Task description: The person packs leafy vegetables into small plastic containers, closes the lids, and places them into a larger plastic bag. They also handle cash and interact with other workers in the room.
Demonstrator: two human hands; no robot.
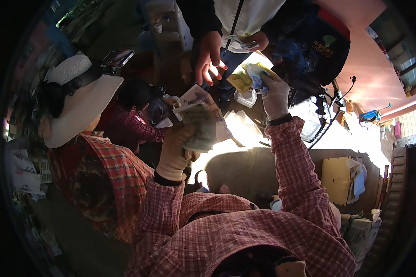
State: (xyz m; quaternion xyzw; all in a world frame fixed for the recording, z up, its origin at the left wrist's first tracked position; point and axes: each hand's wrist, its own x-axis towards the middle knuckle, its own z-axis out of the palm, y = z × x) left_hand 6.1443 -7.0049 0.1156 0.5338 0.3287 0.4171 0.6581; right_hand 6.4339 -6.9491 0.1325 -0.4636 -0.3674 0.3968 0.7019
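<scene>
My left hand (pixel 176 152), in a pale work glove, is closed on several banknotes (pixel 201 124) that fan out upward from it. My right hand (pixel 276 95), in a whitish glove, reaches farther out and grips a few yellowish and bluish banknotes (pixel 241 80). Facing me stands a person in a light zipped top (pixel 230 17) with dark sleeves. One hand of that person (pixel 209 57) hangs open between my two hands, fingers spread. Their other hand (pixel 259 41) holds folded banknotes (pixel 243 42), just above the notes in my right hand.
At the left is a person in a white brimmed hat (pixel 90 107), near a mounted phone (pixel 118 58). Another person in a plaid top (pixel 133 121) is lower down, beyond. A bicycle wheel (pixel 324 128), a yellow box (pixel 334 180) and a pale crate (pixel 362 233) are at the right.
</scene>
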